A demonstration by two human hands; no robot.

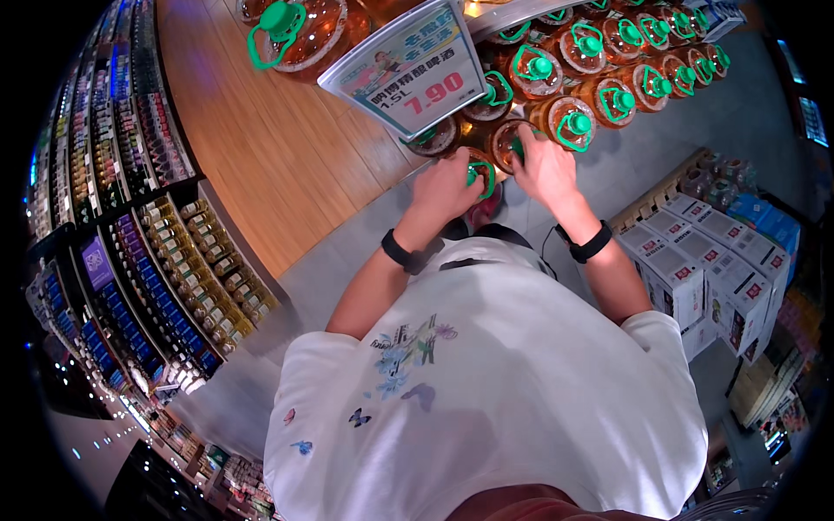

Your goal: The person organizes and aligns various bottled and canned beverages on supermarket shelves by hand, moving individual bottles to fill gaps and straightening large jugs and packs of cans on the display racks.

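Rows of amber plastic bottles with green caps and carrying loops (586,45) stand before me. My left hand (449,185) is at the green top of the nearest bottle (483,170), its fingers bent around the cap and loop. To the right, my right hand (542,163) reaches over the top of a neighbouring bottle (505,144), fingers on its green cap. The fingers hide part of both caps. Another capped bottle (576,122) stands just right of that hand. Above my left hand, a framed price sign (414,71) covers part of the bottles behind.
A wooden surface (280,150) extends to the left, with a large green-handled bottle (306,32) at its top. Shelves of packed bottles (208,273) curve along the far left. Stacked white cartons (710,254) and wrapped bottles (723,179) stand at right.
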